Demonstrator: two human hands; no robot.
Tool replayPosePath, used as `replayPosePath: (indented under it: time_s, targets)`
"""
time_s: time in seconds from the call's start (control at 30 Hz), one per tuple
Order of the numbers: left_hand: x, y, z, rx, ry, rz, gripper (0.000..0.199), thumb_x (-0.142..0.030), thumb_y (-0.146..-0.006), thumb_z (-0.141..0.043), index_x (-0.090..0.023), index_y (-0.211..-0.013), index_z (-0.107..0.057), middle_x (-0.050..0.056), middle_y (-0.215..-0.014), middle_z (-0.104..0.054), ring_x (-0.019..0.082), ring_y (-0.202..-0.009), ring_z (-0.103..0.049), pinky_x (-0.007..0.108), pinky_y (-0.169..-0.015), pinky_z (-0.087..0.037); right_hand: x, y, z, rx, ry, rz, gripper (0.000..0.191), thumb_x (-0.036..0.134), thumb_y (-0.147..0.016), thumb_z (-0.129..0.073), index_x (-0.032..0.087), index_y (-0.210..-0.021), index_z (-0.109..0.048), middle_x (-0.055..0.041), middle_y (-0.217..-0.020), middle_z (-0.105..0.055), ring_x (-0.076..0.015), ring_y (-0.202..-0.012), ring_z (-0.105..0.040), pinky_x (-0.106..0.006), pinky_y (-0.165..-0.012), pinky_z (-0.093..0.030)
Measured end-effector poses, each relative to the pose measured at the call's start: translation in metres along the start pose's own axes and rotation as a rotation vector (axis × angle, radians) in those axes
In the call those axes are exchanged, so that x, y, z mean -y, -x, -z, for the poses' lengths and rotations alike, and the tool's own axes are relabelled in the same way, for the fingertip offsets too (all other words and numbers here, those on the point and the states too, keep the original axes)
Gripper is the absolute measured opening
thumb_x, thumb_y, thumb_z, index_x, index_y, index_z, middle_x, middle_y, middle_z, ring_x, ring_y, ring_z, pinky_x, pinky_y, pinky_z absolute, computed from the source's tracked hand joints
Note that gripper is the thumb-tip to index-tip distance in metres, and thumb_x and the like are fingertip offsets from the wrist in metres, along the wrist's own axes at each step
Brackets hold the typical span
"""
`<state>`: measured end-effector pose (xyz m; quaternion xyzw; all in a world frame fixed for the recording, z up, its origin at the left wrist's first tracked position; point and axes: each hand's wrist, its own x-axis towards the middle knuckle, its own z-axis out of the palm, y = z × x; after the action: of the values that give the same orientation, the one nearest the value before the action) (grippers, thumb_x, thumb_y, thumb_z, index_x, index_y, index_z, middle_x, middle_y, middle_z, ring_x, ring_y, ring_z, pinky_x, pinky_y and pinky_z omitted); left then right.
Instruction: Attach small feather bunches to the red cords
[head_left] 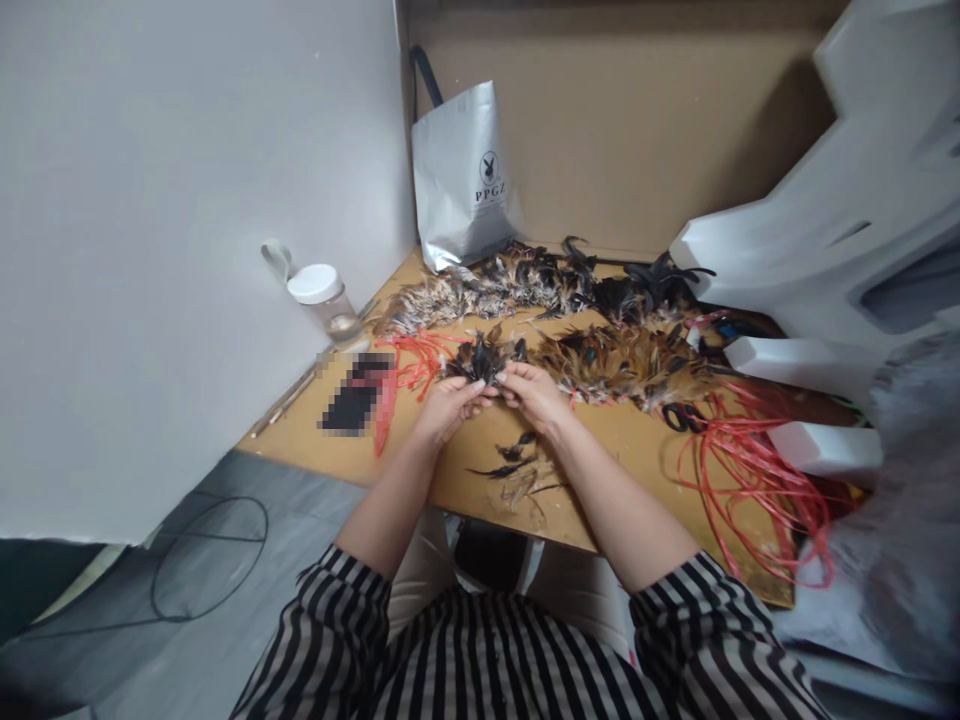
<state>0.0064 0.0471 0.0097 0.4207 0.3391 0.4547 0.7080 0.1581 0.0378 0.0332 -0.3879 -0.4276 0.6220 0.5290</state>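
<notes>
Dark feathers (pixel 480 358) in a small bunch are pinched between my two hands over the middle of the wooden table (pixel 300 440). My left hand (pixel 455 405) grips the bunch from the left, its fingers closed. On the right side, the fingertips of my right hand (pixel 534 393) close on the same bunch, almost touching the left ones. Just beyond and to the right lies a long row of brown feathers (pixel 630 362). Loose feathers (pixel 525 475) are scattered on the table nearer to me. Red strings (pixel 420 360) lie behind and left of my left hand.
A silver bag (pixel 461 180) stands at the back, behind more feather bundles (pixel 517 280). On the left are a lidded clear jar (pixel 326 300) and a pixelated dark object (pixel 356 395). Red strings (pixel 765 480) and white foam (pixel 825 447) crowd the right edge.
</notes>
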Motion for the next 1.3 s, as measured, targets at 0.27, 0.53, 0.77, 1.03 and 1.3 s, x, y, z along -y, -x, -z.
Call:
replayPosePath:
  time_s: [0.27,0.53,0.77,1.03,1.3]
  targets:
    - [0.001,-0.001,-0.001,0.003,-0.024,-0.013,0.021,-0.028,-0.064,-0.068,-0.01,-0.074,-0.063,0.005,-0.069,-0.066,0.005,-0.051,-0.055,0.016,-0.047,-0.039,-0.002,0.001,-0.004,-0.071,0.097,0.041,0.02,0.031,-0.059,-0.069,0.015,-0.065,-0.057,0.0054,-0.045,-0.048,-0.004,-0.039,-0.034,-0.019,-0.04,-0.023]
    - [0.001,-0.001,0.001,0.045,-0.064,-0.052,0.019,-0.028,-0.066,-0.067,-0.01,-0.066,-0.062,0.001,-0.054,-0.06,0.004,-0.043,-0.05,0.015,-0.044,-0.036,0.004,0.004,-0.004,0.039,0.091,-0.049,0.023,0.03,-0.055,-0.072,0.014,-0.065,-0.058,0.0019,-0.051,-0.056,-0.0045,-0.041,-0.039,-0.019,-0.041,-0.026]
    - [0.001,-0.001,0.001,0.022,-0.03,-0.044,0.02,-0.03,-0.066,-0.066,-0.01,-0.066,-0.062,0.001,-0.054,-0.059,0.004,-0.044,-0.049,0.015,-0.045,-0.036,0.005,0.004,-0.002,0.067,0.034,-0.096,0.025,0.026,-0.052,-0.075,0.014,-0.064,-0.057,0.0021,-0.052,-0.055,-0.0045,-0.041,-0.038,-0.02,-0.041,-0.024]
    - [0.001,-0.005,0.002,-0.084,0.085,-0.046,0.021,-0.029,-0.063,-0.069,-0.011,-0.072,-0.061,0.003,-0.065,-0.065,0.005,-0.051,-0.055,0.015,-0.048,-0.04,0.0,0.003,-0.004,0.043,-0.018,-0.004,0.022,0.027,-0.055,-0.073,0.016,-0.066,-0.057,0.0049,-0.05,-0.052,-0.0052,-0.042,-0.04,-0.02,-0.044,-0.028]
    - [0.001,-0.003,-0.002,-0.036,0.036,-0.037,0.022,-0.027,-0.062,-0.07,-0.01,-0.073,-0.063,0.004,-0.066,-0.065,0.006,-0.052,-0.056,0.016,-0.049,-0.04,-0.009,0.0,-0.006,-0.091,0.075,0.04,0.025,0.032,-0.053,-0.073,0.017,-0.067,-0.059,0.0042,-0.055,-0.054,-0.0053,-0.043,-0.04,-0.021,-0.044,-0.029]
